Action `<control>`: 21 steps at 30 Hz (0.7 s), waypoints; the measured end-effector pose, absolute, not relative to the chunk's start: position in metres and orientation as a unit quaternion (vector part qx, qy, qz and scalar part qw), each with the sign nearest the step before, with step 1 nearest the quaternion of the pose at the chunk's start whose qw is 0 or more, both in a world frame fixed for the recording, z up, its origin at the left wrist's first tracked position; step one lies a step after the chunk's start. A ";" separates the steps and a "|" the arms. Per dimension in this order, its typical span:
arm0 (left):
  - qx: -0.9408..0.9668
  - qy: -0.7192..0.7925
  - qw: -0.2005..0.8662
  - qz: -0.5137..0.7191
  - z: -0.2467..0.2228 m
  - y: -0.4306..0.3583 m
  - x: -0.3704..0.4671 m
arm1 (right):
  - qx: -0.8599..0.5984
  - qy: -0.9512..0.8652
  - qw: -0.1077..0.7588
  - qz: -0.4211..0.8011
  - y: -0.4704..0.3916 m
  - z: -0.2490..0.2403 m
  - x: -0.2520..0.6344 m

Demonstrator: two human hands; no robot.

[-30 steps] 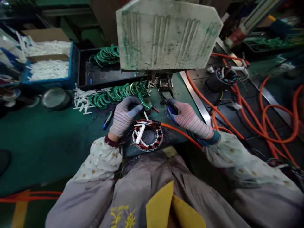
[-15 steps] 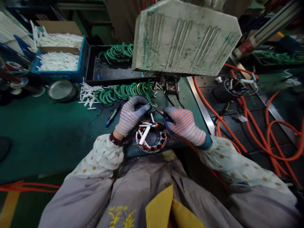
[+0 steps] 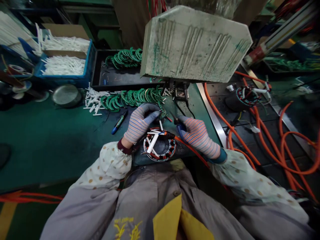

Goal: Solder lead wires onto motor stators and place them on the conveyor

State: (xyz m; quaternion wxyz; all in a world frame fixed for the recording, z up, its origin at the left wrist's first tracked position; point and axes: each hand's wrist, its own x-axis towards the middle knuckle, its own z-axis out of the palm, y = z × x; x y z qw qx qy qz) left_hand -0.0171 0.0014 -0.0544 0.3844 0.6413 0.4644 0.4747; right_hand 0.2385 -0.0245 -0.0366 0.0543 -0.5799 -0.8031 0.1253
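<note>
My left hand [image 3: 143,122], in a striped glove, is pinched above the ring-shaped wound part [image 3: 172,150]; what its fingertips hold is too small to make out. Blue-handled pliers [image 3: 180,127] are gripped in my right hand [image 3: 198,136], their dark tip pointing up and left, apart from my left fingers. White sleeves [image 3: 153,143] and wires lie across the ring, which sits close to my body. Just beyond my left hand is a row of green curved pieces [image 3: 140,96]. A blue marker [image 3: 119,122] lies left of that hand.
A blue bin [image 3: 88,63] of white tubes and a black tray [image 3: 117,79] stand at the back left. A large grey panel [image 3: 197,45] overhangs the bench. Orange hoses [image 3: 265,133] and another wound part [image 3: 246,97] are on the right.
My right hand and the pliers have moved right, away from my left hand. A red-tipped piece and an orange hose near the ring now show between the hands.
</note>
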 end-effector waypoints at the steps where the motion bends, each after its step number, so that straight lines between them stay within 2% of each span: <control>1: 0.653 0.465 0.366 0.472 -0.051 0.002 -0.020 | -0.589 -0.796 0.061 0.124 -0.022 -0.040 0.247; 5: 0.687 0.511 0.201 0.477 -0.041 -0.004 -0.057 | -0.625 -0.779 0.023 0.046 -0.018 -0.049 0.284; 7: 0.682 0.584 0.121 0.423 -0.048 -0.012 -0.086 | -0.618 -0.786 0.024 -0.003 -0.030 -0.050 0.297; 9: 0.671 0.664 0.080 0.320 -0.064 -0.019 -0.112 | -0.551 -0.832 0.062 -0.007 -0.053 -0.051 0.298; 11: 0.657 0.712 0.072 0.236 -0.084 -0.023 -0.127 | -0.418 -0.903 0.094 0.036 -0.079 -0.053 0.285; 14: 0.646 0.732 0.090 0.195 -0.103 -0.025 -0.129 | -0.289 -0.950 0.080 0.087 -0.103 -0.056 0.246; 17: 0.653 0.704 0.145 0.239 -0.094 -0.040 -0.125 | -0.325 -0.942 0.034 0.077 -0.106 -0.059 0.216; 21: 0.705 0.552 0.361 0.259 -0.056 -0.084 -0.123 | -0.341 -0.936 -0.001 0.083 -0.101 -0.062 0.213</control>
